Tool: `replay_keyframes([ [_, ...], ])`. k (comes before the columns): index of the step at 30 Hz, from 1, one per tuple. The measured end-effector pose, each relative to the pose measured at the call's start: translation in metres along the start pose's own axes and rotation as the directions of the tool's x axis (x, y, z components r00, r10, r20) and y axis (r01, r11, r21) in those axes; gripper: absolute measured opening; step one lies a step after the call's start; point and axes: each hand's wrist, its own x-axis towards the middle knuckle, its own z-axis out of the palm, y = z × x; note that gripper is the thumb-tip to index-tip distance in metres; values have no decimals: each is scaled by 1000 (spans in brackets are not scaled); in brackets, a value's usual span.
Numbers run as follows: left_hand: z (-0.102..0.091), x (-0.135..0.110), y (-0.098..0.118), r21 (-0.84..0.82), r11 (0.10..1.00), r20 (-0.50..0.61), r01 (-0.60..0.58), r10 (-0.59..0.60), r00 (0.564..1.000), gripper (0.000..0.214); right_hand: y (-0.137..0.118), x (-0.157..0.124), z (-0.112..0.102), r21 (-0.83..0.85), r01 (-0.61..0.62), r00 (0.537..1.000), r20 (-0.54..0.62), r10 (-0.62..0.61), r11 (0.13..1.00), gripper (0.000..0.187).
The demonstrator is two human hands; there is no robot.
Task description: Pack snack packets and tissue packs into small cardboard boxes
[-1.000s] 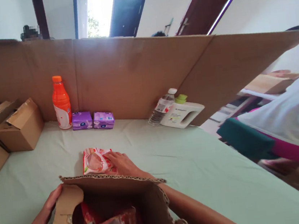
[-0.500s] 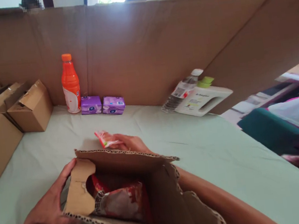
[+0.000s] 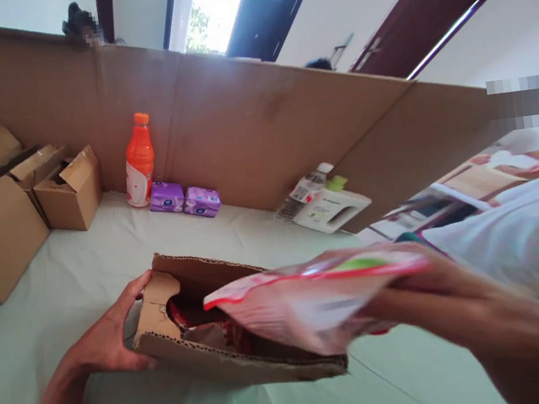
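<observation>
An open cardboard box [image 3: 251, 369] stands on the pale green cloth, with red packaging [image 3: 207, 334] partly visible inside. My left hand [image 3: 106, 333] grips the box's left end, thumb at the upper edge and fingers at the lower edge. Above the right part of the box opening, my right hand [image 3: 407, 283] holds a clear and pink plastic packet [image 3: 302, 309] with a red edge and a green patch. The packet is blurred by motion and hides much of the box's inside. My right fingertips are partly covered by it.
Several cardboard boxes [image 3: 1, 235] stand at the left. Along the cardboard wall [image 3: 250, 125] are an orange bottle [image 3: 139, 162], two purple packs [image 3: 202, 201], a clear bottle [image 3: 298, 195] and a white jug [image 3: 327, 211]. A person in a light shirt [image 3: 513, 224] is at the right.
My right hand has brought the packet from behind the box up and over its opening, nearer to me. My left hand stays on the box's end. The view has tilted.
</observation>
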Motion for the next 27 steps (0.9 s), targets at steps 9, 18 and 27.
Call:
replay_keyframes([
  [9, 1, 1, 1, -34, 999, 10, -23, 23, 1000, 125, -35, 49, 40, -272, 1, 719, 669, 188, 962, 26],
  [18, 5, 2, -4, -67, 997, 46, -25, 28, 999, 125, -26, 63, 109, -422, 68, 552, 771, 318, 904, 31],
  [27, 5, 1, 1, -42, 998, 26, -53, 54, 998, 118, -31, 51, 104, -335, 274, 808, 589, -27, 902, 18],
])
